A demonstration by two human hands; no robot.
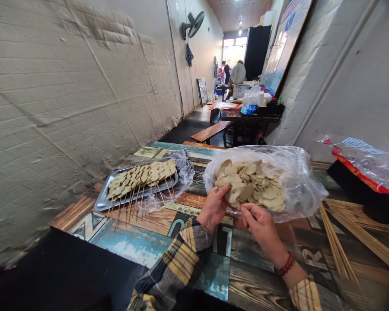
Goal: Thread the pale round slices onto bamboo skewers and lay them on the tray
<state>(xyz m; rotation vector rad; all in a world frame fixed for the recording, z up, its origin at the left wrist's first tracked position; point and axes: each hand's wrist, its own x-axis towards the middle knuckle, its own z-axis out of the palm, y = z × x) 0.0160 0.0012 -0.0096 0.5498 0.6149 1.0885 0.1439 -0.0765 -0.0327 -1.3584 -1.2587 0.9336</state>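
My left hand has its thumb pressed on a few thin beige slices at the near edge of an open clear plastic bag. Inside the bag lies a heap of the same slices. Just right of the left hand, my right hand is closed in a pinch close to the held slices; what its fingertips grip is too small to make out. A metal tray on the left carries rows of slices threaded on skewers, their bare sticks pointing toward me.
Loose bamboo skewers lie at the right of the patterned table. Beyond them stands a black container with red-edged plastic packaging. A grey cloth sits behind the tray. Farther back are a bench, another table and people.
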